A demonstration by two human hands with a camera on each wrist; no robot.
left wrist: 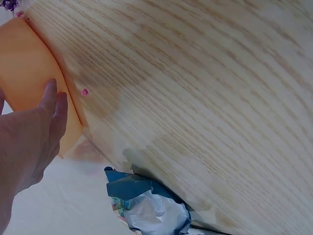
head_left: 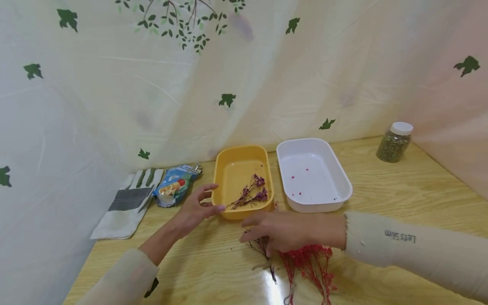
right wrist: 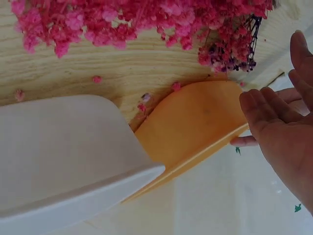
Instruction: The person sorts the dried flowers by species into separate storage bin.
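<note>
My left hand (head_left: 196, 208) is at the left side of a yellow plastic tub (head_left: 225, 171), its fingers against the outer wall (left wrist: 29, 61) in the left wrist view. Inside the tub lie sprigs of purple dried flowers (head_left: 258, 195). In front of it, my right hand (head_left: 282, 231) hovers over a small purple dried bunch (head_left: 263, 245), fingers extended and partly spread. Nothing shows between those fingers in the right wrist view. Below the right forearm lie bunches of red-pink dried flowers (head_left: 314, 258), their blossoms partly hidden by the arm in the head view.
A white tub (head_left: 316, 178) with a few red bits stands right of the yellow one. A jar of dried green pieces (head_left: 394, 144) is at the back right. A blue pouch (head_left: 175, 186) and folded gloves (head_left: 127, 203) lie at the left. A patterned curtain hangs behind.
</note>
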